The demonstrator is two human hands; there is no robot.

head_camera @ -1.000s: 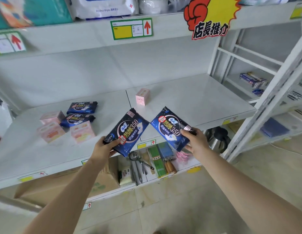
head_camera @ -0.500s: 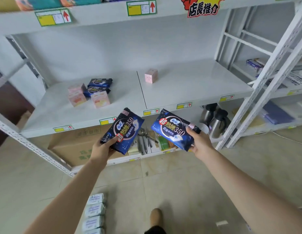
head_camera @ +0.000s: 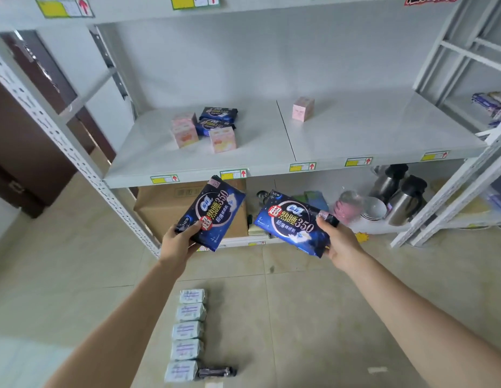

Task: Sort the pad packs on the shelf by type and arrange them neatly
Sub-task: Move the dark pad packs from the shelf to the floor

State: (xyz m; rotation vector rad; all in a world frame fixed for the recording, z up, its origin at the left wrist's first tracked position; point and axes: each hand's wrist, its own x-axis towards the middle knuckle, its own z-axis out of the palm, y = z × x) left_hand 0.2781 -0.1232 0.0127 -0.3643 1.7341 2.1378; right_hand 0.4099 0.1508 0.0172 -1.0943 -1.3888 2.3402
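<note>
While the left grip (head_camera: 178, 242) holds one dark-blue pack (head_camera: 213, 212) and the right grip (head_camera: 341, 242) a second pack (head_camera: 291, 222), both below the shelf (head_camera: 355, 135) front, laying them flat beside the shelf's dark-blue pair (head_camera: 215, 126), apart from the pink packs (head_camera: 222, 140), seems best.

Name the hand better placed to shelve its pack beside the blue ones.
Probably the left hand: its pack is held nearly below the shelved blue packs; the right hand is farther right.

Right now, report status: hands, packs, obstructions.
Left hand grips dark blue pad pack. Right hand grips second blue pack. Pink packs, shelved blue packs mixed on shelf. Nothing blocking.
</note>
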